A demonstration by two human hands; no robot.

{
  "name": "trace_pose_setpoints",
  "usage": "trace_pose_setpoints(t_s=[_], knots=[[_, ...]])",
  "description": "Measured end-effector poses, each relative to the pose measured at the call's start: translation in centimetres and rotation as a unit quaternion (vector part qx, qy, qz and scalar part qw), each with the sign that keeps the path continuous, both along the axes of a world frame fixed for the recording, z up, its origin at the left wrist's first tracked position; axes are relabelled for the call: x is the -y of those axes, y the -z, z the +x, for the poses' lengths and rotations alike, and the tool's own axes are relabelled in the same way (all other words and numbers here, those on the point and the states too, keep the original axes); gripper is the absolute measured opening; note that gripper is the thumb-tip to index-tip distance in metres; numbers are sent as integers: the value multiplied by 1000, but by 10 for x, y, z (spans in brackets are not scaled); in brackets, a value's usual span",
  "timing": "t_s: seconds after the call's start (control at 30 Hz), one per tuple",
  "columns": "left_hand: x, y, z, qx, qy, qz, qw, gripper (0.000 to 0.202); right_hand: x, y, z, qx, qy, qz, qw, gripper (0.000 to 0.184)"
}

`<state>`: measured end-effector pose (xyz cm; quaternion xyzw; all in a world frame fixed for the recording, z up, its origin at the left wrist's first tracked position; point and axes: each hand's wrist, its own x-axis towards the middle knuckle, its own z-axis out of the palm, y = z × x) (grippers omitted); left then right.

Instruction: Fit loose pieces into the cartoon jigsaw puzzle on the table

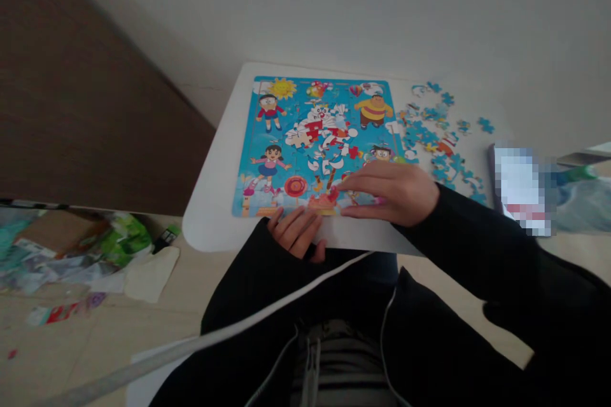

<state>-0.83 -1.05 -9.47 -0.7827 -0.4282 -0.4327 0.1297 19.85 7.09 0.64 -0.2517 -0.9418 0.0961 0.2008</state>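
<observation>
The right hand (396,191) covers the lower right part of the jigsaw puzzle (289,168), hiding most of one printed figure below its head. Its thumb and index finger stand apart, fingertips at the puzzle's lower stretch; whether a small piece lies beneath them cannot be told. The left hand (296,232) rests at the near edge, fingers loosely side by side and thumb apart, gripping nothing visible; the sleeve hides its wrist.

The puzzle lies just beyond the left hand and partly under the right one. It is a flat, bright blue rectangle with cartoon figures toward its corners, a yellow sun at the far left and a round red shape just beyond the left hand's fingers. Its middle, beyond both hands, is a jumble of white, red and blue, where pieces seem to lie loose and overlapping; single outlines are hard to make out.

Loose pieces (422,130), knobbed and mostly blue, are heaped beyond and to the right of the right hand. Farther right lies a phone (515,187), its screen blurred into blocks, beside a clear, crinkled plastic item (585,203) cut off by the frame. The table (214,184) is smooth and white with rounded corners. A pale cord (267,311) runs below the left hand.
</observation>
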Motion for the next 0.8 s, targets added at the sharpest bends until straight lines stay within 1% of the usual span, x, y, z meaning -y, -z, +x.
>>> trace_pose_setpoints(t_s=[0.03, 0.1, 0.13, 0.2, 0.3, 0.4, 0.57, 0.63, 0.73, 0.8], knots=[[0, 0, -4, 5, -5, 17, 1000, 23, -5, 5, -14, 13, -1, -9, 1000, 35], [1, -1, -12, 10, -18, 34, 999, 22, -12, 18, -39, 43, 22, -26, 998, 37], [2, -2, -15, 9, -25, 25, 999, 22, -13, 25, -48, 57, 28, -34, 997, 38], [5, -4, -19, 7, -38, -16, 999, 21, -13, 38, -58, 67, 52, -34, 996, 39], [8, -9, -20, 22, -58, -67, 996, 18, -8, 51, -61, 52, 84, -21, 995, 42], [8, -11, -17, 35, -72, -84, 993, 15, -4, 53, -57, 30, 97, -28, 994, 45], [7, -13, -17, 24, -76, -120, 990, 17, -3, 49, -51, -6, 92, -61, 994, 46], [7, -14, -18, 19, -75, -133, 988, 18, -3, 48, -48, -24, 76, -64, 995, 40], [8, -16, -20, 13, -70, -137, 988, 21, -3, 48, -45, -47, 53, -52, 996, 26], [8, -17, -21, 5, -67, -136, 988, 24, -2, 49, -45, -47, 41, -47, 997, 23]])
